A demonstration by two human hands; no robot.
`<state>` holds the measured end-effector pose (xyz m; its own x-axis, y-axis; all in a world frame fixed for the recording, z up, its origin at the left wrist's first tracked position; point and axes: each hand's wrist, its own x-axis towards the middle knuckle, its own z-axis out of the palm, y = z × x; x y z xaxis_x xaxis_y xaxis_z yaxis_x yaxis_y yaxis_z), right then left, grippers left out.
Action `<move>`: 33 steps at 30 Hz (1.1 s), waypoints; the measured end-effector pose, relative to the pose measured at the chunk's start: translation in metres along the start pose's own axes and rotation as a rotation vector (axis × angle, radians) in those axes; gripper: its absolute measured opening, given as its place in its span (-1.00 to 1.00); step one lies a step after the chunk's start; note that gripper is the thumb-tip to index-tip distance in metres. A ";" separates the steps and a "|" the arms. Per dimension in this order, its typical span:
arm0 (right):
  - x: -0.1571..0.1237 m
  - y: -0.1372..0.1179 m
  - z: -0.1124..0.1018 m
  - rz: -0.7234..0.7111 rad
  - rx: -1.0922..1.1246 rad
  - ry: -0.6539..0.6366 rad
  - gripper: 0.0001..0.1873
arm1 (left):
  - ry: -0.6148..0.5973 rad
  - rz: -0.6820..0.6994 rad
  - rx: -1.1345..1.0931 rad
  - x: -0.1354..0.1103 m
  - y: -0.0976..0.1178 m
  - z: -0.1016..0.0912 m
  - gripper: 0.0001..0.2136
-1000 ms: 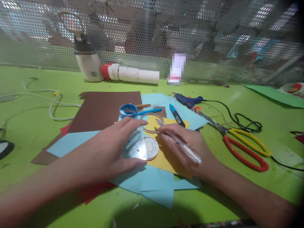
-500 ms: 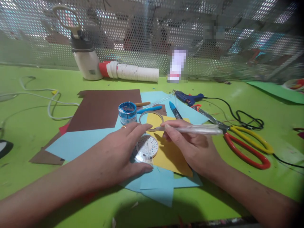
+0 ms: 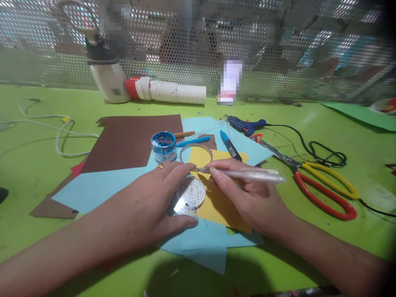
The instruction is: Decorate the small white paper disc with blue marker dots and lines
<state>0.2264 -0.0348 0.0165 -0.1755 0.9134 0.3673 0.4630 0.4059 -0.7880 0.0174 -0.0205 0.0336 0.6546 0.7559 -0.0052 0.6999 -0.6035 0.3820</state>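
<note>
One clear pen (image 3: 256, 175) in right fingers (image 3: 225, 181): long axis crosswise, tip left.

Markings on paint jar (image 3: 163, 153), blue marker (image 3: 230, 147) and bottle (image 3: 109, 80), all illegible.

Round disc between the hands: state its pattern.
The round disc is white with blue dots and dark lines; head view.

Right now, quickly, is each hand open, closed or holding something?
Left hand: thumb and fingers spread by the clear plastic piece; whether its grip holds it cannot be told.
Right hand: closed, holding a clear pen.
</note>
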 end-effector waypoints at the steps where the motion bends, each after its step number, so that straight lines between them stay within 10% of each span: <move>1: 0.000 0.000 0.000 0.002 -0.002 0.001 -0.84 | 0.004 0.000 0.000 0.000 0.001 0.000 -0.41; 33: -0.006 -0.006 -0.004 0.037 -0.152 0.028 -0.84 | -0.045 -0.018 -0.015 0.000 0.001 0.001 -0.47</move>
<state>0.2284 -0.0426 0.0214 -0.1321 0.9256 0.3547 0.5950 0.3603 -0.7185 0.0179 -0.0213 0.0329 0.6546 0.7540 -0.0537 0.7072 -0.5858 0.3957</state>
